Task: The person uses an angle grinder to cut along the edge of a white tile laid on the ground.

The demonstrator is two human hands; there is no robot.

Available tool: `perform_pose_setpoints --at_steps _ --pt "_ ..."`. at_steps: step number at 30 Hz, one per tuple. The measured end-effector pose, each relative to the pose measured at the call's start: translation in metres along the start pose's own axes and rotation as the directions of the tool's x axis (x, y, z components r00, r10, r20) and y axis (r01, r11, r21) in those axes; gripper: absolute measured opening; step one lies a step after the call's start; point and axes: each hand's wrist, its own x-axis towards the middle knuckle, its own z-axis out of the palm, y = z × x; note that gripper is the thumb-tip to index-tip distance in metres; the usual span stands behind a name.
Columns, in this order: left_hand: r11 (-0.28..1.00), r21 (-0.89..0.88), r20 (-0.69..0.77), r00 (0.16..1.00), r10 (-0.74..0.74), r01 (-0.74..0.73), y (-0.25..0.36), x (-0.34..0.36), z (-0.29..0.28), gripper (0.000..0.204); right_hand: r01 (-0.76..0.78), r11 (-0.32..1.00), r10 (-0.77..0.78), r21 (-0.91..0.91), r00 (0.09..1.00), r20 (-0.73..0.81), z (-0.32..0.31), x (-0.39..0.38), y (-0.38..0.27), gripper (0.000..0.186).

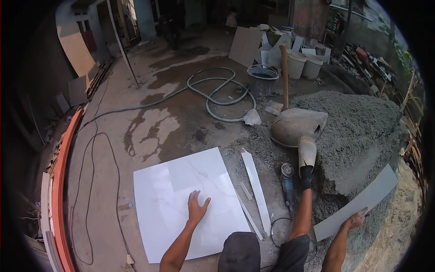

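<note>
A large white glossy tile (158,204) lies flat on the ground in front of me. My left hand (198,207) is over its middle with the fingers apart, holding nothing; I cannot tell whether it touches the surface. Out to the right, my right hand (357,219) grips a long cut strip of tile (346,209) by its near edge, tilted beside the grey heap. Between the two, an angle grinder (288,186) with a disc lies on the ground. Narrow white tile offcuts (256,190) rest along the large tile's right side.
My right leg (302,213) reaches forward past the grinder. A pile of wet grey mortar (362,131) rises at the right, with a dented grey pan (297,128) against it. A hose (213,100) coils ahead near a black bucket (263,81). Cables (93,181) trail at left.
</note>
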Motion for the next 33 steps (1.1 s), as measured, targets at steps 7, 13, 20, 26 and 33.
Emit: perform_pose_setpoints --at_steps 7,13,20,26,33 --pt "0.99 0.137 -0.045 0.998 0.039 -0.032 -0.023 -0.04 -0.008 0.073 -0.131 0.991 0.13 -0.004 0.976 0.175 0.005 -0.023 -0.016 0.09" --pt "0.979 0.184 -0.051 0.994 0.099 -0.088 -0.022 -0.028 0.004 0.068 -0.081 0.995 0.048 0.066 0.917 0.395 0.04 -0.004 -0.039 0.092" --pt "0.965 0.246 0.002 0.996 0.094 -0.091 -0.03 -0.047 -0.005 0.066 -0.12 0.978 0.204 -0.172 0.735 0.647 0.08 0.017 -0.003 0.099" --pt "0.95 0.288 -0.028 0.99 0.139 -0.125 -0.024 -0.035 0.005 0.061 0.288 0.875 0.006 -0.39 0.798 0.602 0.098 0.025 -0.017 0.083" --pt "0.958 0.27 -0.021 0.994 0.109 -0.099 -0.018 -0.028 0.007 0.06 0.189 0.974 -0.223 0.125 0.896 0.385 0.05 -0.054 -0.074 0.057"
